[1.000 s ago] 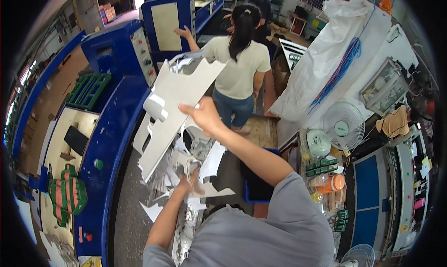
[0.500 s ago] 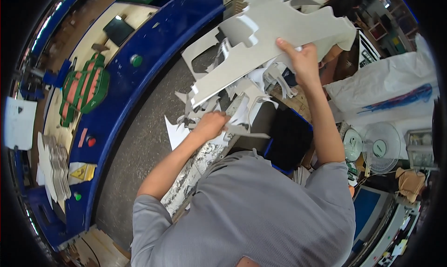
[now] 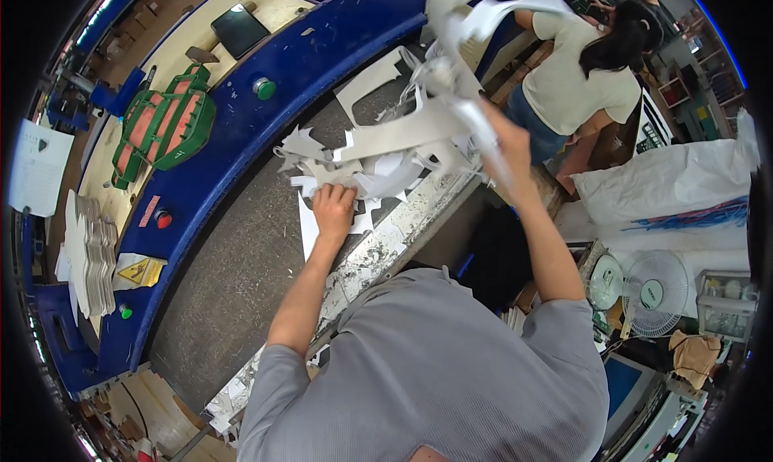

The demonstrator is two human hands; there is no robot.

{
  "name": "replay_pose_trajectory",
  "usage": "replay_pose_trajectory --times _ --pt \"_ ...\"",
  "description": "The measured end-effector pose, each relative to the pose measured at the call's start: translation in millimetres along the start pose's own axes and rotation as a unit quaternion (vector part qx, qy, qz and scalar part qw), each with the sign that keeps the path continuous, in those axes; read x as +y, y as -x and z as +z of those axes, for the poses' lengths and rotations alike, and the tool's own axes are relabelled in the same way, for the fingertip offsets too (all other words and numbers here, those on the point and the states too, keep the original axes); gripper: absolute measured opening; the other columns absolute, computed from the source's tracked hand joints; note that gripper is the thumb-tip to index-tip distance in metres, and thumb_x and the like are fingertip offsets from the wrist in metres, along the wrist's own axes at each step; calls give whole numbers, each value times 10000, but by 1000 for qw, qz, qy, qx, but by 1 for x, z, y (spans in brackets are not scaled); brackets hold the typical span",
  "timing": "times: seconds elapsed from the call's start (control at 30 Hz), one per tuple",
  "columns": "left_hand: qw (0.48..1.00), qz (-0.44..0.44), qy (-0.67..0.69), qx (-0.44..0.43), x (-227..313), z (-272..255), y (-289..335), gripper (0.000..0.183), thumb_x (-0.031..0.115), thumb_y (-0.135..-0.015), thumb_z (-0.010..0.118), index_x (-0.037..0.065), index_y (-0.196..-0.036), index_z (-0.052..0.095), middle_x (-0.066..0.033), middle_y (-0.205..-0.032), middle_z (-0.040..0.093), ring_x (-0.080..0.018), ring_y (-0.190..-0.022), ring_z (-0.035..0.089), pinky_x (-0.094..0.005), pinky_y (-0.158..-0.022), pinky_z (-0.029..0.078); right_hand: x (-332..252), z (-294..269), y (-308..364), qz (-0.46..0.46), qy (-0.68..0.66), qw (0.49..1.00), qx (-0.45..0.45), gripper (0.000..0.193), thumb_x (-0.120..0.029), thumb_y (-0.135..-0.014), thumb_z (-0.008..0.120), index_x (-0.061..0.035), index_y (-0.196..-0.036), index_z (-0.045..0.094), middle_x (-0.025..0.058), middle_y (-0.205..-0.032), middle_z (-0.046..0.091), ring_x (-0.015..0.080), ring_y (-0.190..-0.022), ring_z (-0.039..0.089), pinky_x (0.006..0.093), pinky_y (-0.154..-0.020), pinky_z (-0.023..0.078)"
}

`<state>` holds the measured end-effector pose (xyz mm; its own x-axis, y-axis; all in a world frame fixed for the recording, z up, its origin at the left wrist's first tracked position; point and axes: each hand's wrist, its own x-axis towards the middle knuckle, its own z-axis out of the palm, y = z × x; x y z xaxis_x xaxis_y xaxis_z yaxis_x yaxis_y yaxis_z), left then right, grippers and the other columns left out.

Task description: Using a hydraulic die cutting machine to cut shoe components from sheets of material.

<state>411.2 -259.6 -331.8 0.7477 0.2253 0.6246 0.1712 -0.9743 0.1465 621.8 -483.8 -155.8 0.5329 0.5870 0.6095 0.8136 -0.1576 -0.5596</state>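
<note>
A heap of white and grey cut-out sheet scraps (image 3: 386,140), full of curved gaps, lies on the dark worn work surface (image 3: 233,293). My left hand (image 3: 334,212) is at its near left edge, fingers closed over the scraps. Farther right, my right hand (image 3: 509,152) is closed on a large grey-white sheet scrap (image 3: 475,84). Motion smears both that scrap and my right fingers. The raised scrap overlaps the heap, so I cannot tell whether they are apart.
A blue machine beam (image 3: 217,152) curves along the far left, carrying green and red buttons, a green cutting die (image 3: 165,128) and stacked cut pieces (image 3: 93,257). Another person (image 3: 564,68) stands at the upper right. Fans (image 3: 654,293) stand at right.
My left hand has moved left over the scraps. My right hand has shifted slightly down and left, and the large sheet scrap has swung up and back, now smeared.
</note>
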Motion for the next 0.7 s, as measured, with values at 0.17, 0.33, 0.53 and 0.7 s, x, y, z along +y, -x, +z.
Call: replay_pose_trajectory --times 0.17,0.33,0.53,0.7 --pt "995 -32 46 -77 24 -5 26 294 46 -674 628 100 -959 680 -54 -1012 614 -232 -1019 542 -392 -931 398 19 51 56 -73 86 988 -102 570 26 -738 616 -94 -1290 538 144 -1259 571 276 -1138 578 368 -882 523" --pt "993 -107 24 -36 28 -53 104 512 67 -714 678 161 -1212 605 -125 -1196 523 -316 -1129 472 -454 -985 339 33 100 105 -26 101 977 -186 657 73 -665 578 -100 -1296 521 153 -1296 543 332 -1180 534 395 -950 481" --pt "858 -509 42 -55 20 -52 101 889 270 -721 768 10 -1416 280 -311 -1322 386 -442 -1214 358 -501 -1046 276 32 151 136 -26 98 971 -216 689 57 -679 583 -109 -1339 474 187 -1309 521 382 -1183 516 410 -978 458" --pt "726 -650 227 -11 -1 -46 79 886 177 -730 738 -1 -1428 222 -227 -1195 521 -318 -1033 535 -395 -937 403 27 147 134 4 101 945 -312 757 -51 -707 666 -81 -1404 373 207 -1396 422 388 -1265 432 409 -1006 429"
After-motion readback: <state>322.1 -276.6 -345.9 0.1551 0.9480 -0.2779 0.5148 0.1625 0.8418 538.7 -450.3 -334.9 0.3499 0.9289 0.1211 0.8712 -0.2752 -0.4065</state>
